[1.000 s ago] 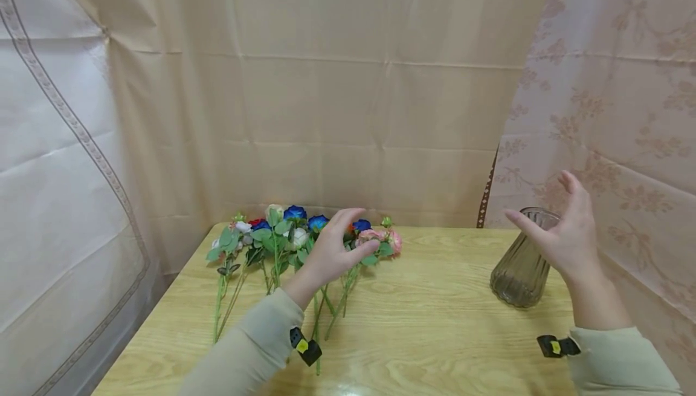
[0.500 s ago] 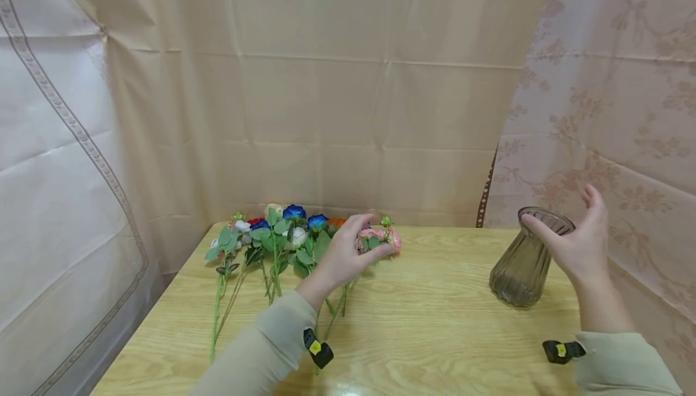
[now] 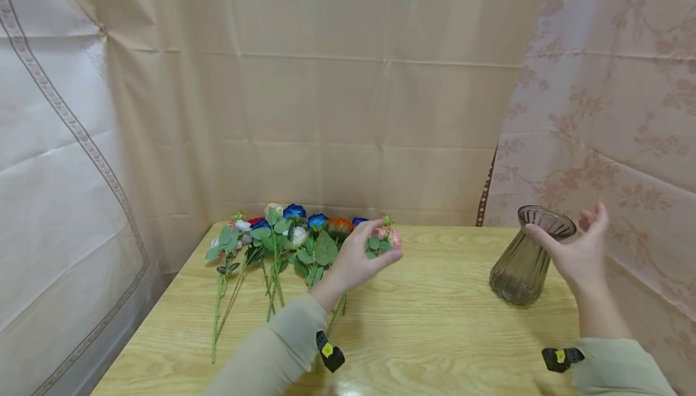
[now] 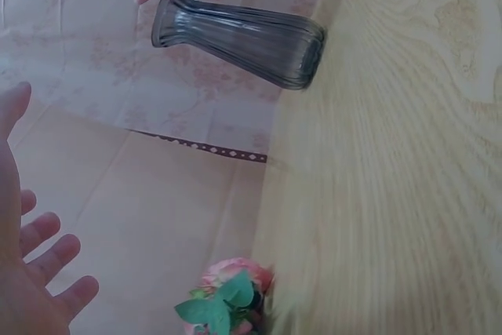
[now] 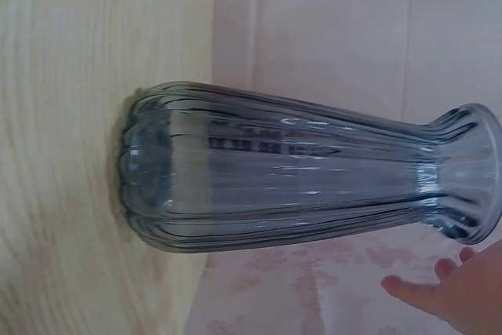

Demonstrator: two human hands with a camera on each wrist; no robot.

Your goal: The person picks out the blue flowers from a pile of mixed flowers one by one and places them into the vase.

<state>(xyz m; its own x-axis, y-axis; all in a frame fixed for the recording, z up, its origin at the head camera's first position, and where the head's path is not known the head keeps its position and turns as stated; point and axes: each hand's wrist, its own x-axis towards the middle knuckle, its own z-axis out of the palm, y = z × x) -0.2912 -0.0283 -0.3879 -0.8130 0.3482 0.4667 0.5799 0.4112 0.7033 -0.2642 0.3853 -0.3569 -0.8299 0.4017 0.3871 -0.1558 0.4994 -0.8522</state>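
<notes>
A ribbed, smoky glass vase [image 3: 519,269] stands upright at the right of the table, its flared rim uppermost. My right hand [image 3: 579,257] is beside its neck, the thumb overlapping the neck in the head view. In the right wrist view, fingers [image 5: 420,294] show close below the rim of the glass, with a gap between. My left hand [image 3: 361,260] holds nothing; it is over the right end of a row of artificial flowers, covering part of a pink rose [image 3: 395,239]. In the left wrist view, its fingers [image 4: 55,260] are spread apart.
Blue roses [image 3: 294,211], an orange flower [image 3: 339,225] and a white rose [image 3: 298,237] lie along the back of the wooden table [image 3: 435,329], green stems toward me. Smaller white flowers [image 3: 242,226] lie at the left. A beige curtain [image 3: 348,100] hangs behind.
My left hand has moved right along the flowers, uncovering the orange one. My right hand has shifted right and lower, so more of the vase's rim shows. The vase is upright in the same place.
</notes>
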